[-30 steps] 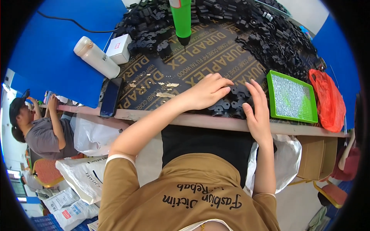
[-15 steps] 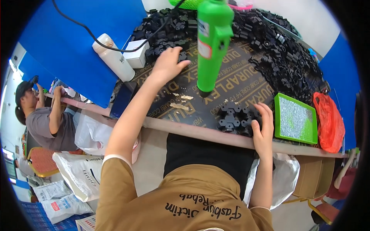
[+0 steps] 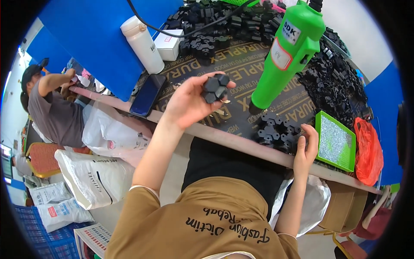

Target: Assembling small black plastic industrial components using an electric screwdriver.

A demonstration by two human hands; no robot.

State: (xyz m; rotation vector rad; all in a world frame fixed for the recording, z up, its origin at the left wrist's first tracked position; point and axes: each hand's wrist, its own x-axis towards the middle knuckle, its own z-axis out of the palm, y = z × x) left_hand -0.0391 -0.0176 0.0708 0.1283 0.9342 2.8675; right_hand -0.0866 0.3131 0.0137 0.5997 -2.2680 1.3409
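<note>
My left hand (image 3: 189, 100) holds a black plastic part with hexagonal faces (image 3: 214, 88) above the table's near edge, fingers wrapped around it. Close to my right hand (image 3: 305, 151) lies a round cluster of black hexagonal parts (image 3: 269, 133) at the table's front. That hand's fingers are apart and slightly bent at the cluster's right side; whether they touch it I cannot tell. Between the hands and a little beyond hangs a green electric screwdriver (image 3: 288, 56), tip downward, just behind the cluster. A green tray of small silvery screws (image 3: 337, 140) sits right of my right hand.
Black parts (image 3: 340, 97) are heaped along the back and right of the table. At the left stand a white bottle (image 3: 144, 47), a white box (image 3: 169, 45) and a phone (image 3: 148, 96). A red plastic bag (image 3: 368, 151) hangs at right. A co-worker (image 3: 56, 103) sits far left.
My left hand has come back from the parts at the far left, now with a black hexagonal part in it. The right hand stays beside the cluster. The view has shifted.
</note>
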